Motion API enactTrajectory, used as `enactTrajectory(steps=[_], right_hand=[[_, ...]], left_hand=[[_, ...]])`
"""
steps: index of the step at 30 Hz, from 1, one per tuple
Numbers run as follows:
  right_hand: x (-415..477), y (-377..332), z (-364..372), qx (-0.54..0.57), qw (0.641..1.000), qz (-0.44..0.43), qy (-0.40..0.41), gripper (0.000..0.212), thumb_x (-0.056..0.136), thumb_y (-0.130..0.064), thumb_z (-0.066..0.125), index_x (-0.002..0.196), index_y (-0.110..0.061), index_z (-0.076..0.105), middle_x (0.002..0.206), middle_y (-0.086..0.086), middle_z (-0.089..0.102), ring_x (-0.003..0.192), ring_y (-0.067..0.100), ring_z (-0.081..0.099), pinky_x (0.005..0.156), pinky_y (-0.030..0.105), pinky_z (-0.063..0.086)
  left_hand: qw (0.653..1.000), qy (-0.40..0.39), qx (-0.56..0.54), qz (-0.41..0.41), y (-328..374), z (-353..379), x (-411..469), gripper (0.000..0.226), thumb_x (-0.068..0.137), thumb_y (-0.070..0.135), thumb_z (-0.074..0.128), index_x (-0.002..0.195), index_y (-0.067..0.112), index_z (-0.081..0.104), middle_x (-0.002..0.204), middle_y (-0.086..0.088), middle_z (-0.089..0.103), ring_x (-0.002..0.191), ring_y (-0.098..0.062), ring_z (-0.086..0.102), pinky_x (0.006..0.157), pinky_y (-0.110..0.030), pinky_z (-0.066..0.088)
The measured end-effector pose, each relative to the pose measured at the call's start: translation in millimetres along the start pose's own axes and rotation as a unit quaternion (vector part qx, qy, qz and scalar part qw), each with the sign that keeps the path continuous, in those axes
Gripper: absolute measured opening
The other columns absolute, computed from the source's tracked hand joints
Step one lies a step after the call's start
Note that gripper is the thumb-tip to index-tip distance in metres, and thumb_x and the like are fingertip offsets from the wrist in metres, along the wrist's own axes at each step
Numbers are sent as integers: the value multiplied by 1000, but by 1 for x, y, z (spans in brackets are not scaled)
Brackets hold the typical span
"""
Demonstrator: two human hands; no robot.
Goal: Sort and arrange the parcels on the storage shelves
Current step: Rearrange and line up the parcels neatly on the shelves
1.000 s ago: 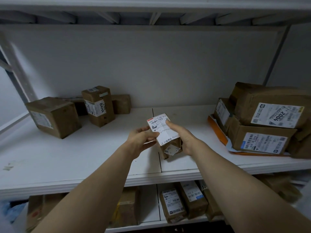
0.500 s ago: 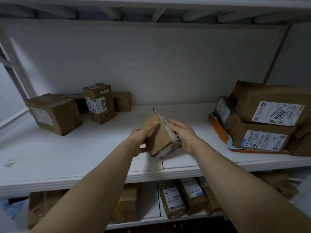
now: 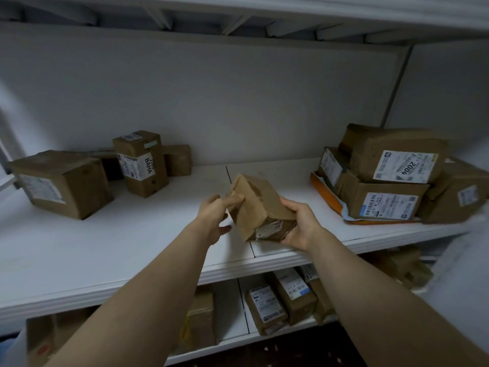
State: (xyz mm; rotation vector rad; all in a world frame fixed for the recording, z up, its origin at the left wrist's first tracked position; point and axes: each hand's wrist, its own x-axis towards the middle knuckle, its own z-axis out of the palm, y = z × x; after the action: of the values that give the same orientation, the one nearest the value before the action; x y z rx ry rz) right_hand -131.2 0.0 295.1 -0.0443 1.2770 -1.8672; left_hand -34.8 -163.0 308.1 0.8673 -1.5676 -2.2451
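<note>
A small brown cardboard parcel [image 3: 258, 205] is held tilted above the middle of the white shelf [image 3: 132, 239]. Its plain brown sides face me, and a white label shows on its lower end. My left hand [image 3: 215, 217] pinches its upper left edge with thumb and fingers. My right hand [image 3: 299, 225] cups its lower right corner from below.
At the shelf's back left stand a wide brown box [image 3: 62, 182], an upright box marked BAHA [image 3: 140, 162] and a smaller box [image 3: 177, 160]. A stack of labelled parcels [image 3: 389, 178] on an orange envelope [image 3: 326, 198] fills the right end. More parcels [image 3: 280, 298] lie on the shelf below.
The parcel was turned over in both hands: its white label faced me a second ago, now its brown sides do. My right hand has slid under its lower corner.
</note>
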Motion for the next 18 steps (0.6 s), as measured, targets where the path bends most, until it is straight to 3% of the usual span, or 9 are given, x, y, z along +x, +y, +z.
enactTrajectory(steps=[4, 8, 11, 14, 18], right_hand=[[-7, 8, 3, 1, 1000, -5, 2, 36, 93, -38, 52, 115, -11, 63, 104, 18, 68, 96, 35, 62, 82, 48, 52], [-10, 13, 9, -24, 1000, -4, -12, 36, 87, -35, 59, 114, -11, 62, 108, 18, 66, 102, 35, 61, 92, 52, 48], [-10, 16, 17, -59, 997, -48, -19, 27, 84, -24, 61, 109, -14, 62, 96, 14, 66, 90, 29, 62, 83, 45, 52], [-9, 16, 25, -73, 991, -109, -20, 26, 88, -15, 56, 111, -22, 64, 92, 10, 66, 83, 26, 60, 72, 39, 51], [-9, 12, 27, -76, 989, -126, -25, 29, 89, -15, 55, 114, -25, 64, 95, 10, 67, 84, 27, 60, 74, 40, 50]], left_hand=[[997, -77, -15, 9, -1, -5, -10, 49, 82, 9, 70, 128, 5, 53, 109, -10, 64, 101, -26, 61, 75, -37, 54], [995, -96, -19, 21, 0, -14, -14, 44, 86, 8, 64, 129, 9, 51, 113, -12, 62, 106, -28, 60, 84, -40, 53], [993, -120, -1, -1, 2, -18, -21, 21, 92, 21, 50, 111, 16, 57, 109, -12, 60, 106, -29, 58, 92, -42, 48], [990, -139, 23, -23, 2, -19, -25, 26, 87, 32, 52, 111, 22, 56, 109, -14, 61, 101, -28, 60, 91, -45, 49], [992, -125, 33, -9, 3, -14, -23, 34, 84, 23, 61, 116, 14, 55, 112, -14, 61, 100, -27, 60, 73, -41, 54]])
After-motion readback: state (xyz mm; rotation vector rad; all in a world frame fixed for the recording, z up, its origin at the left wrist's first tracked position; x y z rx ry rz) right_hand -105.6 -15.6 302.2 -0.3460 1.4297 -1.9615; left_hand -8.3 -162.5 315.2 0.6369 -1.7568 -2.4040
